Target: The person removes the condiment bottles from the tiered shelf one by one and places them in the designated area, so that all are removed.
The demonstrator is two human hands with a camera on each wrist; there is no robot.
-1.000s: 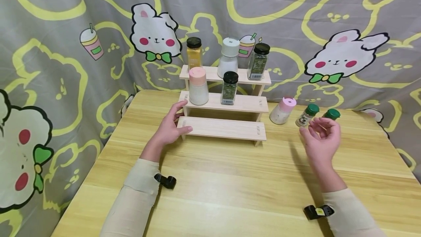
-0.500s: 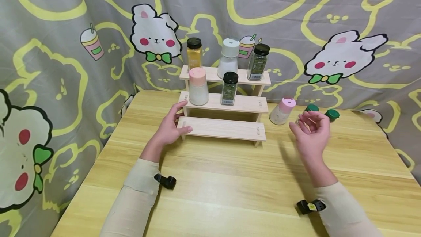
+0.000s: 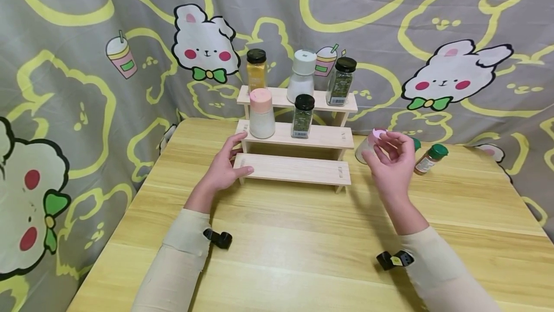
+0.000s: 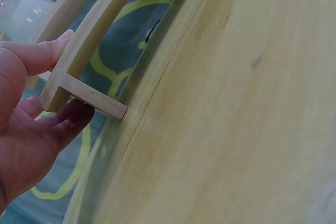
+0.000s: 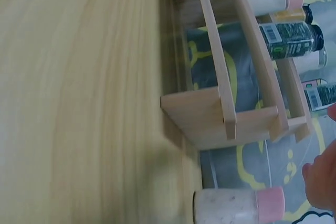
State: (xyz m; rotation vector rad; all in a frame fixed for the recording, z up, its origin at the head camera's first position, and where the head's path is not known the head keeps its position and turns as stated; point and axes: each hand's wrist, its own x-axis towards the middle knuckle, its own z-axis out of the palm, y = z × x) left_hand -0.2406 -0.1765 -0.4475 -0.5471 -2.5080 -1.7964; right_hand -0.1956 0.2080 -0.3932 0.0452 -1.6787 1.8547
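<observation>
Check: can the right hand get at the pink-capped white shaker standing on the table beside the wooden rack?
Probably yes: the right hand hovers right at the pink-capped white shaker, nothing visible between them.

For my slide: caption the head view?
Left hand steadies wooden rack; right hand reaches pink-capped jar.

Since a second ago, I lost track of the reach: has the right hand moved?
Yes. The right hand has moved left, away from the green-capped jar toward the pink-capped jar beside the wooden rack.
</observation>
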